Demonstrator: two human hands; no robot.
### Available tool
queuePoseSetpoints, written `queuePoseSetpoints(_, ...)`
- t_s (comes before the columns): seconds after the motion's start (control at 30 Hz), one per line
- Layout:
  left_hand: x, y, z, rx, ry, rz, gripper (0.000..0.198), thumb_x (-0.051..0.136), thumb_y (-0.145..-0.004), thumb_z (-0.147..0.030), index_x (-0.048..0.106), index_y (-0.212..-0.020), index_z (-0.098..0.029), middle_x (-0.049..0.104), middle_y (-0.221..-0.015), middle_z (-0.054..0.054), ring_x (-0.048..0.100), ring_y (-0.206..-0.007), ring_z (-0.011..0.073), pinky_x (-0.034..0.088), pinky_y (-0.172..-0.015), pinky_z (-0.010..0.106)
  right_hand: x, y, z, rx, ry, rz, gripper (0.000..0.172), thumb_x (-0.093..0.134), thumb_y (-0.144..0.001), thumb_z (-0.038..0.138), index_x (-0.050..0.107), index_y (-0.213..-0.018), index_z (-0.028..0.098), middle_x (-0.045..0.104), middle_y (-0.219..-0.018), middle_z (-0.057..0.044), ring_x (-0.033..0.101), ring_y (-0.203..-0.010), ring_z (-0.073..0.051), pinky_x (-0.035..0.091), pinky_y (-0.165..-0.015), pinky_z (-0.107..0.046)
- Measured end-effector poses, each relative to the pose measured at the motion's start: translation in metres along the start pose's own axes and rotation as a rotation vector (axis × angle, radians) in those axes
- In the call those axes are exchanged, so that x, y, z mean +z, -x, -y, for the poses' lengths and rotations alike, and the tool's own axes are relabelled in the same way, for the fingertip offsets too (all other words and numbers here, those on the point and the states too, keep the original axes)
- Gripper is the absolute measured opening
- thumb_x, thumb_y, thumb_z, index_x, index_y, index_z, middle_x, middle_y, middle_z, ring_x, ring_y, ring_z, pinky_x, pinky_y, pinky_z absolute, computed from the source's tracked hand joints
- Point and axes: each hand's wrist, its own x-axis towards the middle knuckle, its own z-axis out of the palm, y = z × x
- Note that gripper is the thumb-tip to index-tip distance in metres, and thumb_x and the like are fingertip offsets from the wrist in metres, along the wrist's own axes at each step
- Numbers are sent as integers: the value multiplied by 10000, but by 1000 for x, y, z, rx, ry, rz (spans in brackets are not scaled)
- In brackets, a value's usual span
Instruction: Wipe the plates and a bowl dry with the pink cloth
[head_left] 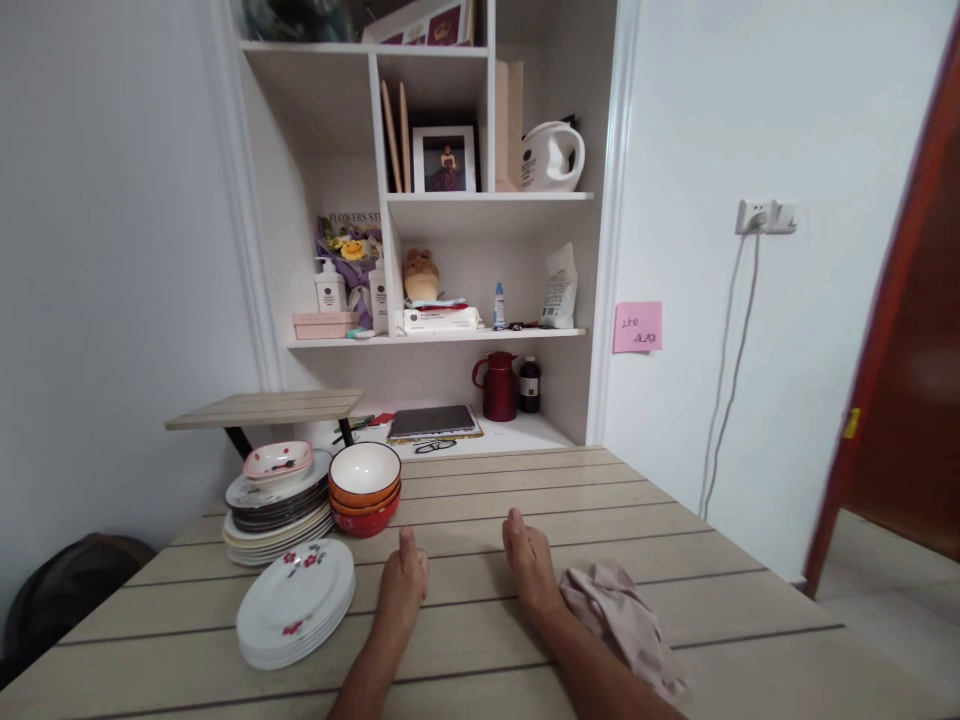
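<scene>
My left hand rests over the table with its fingers curled in and the thumb pointing up; nothing shows in it. Just left of it is a stack of white plates with red flower prints. My right hand is likewise curled with the thumb raised, and no object is visible in it. Beside my right wrist lies a crumpled pinkish-beige cloth. Beyond my left hand stand nested bowls, orange above red, with white insides.
Behind the flowered plates rise taller stacked plates topped by a red-dotted dish. The slatted table meets a white shelf unit holding a laptop, glasses and a red jug. A chair stands left.
</scene>
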Motion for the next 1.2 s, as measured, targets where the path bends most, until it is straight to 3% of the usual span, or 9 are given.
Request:
queuePoseSetpoints(0.8,0,-1,0,-2,-2,26,795,-70,-741,-836,312,-314,-285,339,-338,17,437,-435,191,373,-592,351,-1,-1,-1,-16,13,-1,498,239,-933,619,185,-585,268,177,-567,47,206,-541,-137,169,-514,-309)
queuePoseSetpoints(1.2,0,0,0,-6,6,19,777,-43,-787,-798,312,-325,-285,324,-346,7,422,-437,187,364,-587,345,-1,-3,-6,-1,10,-23,508,261,-948,597,219,-566,265,208,-543,45,226,-534,-136,179,-514,-311)
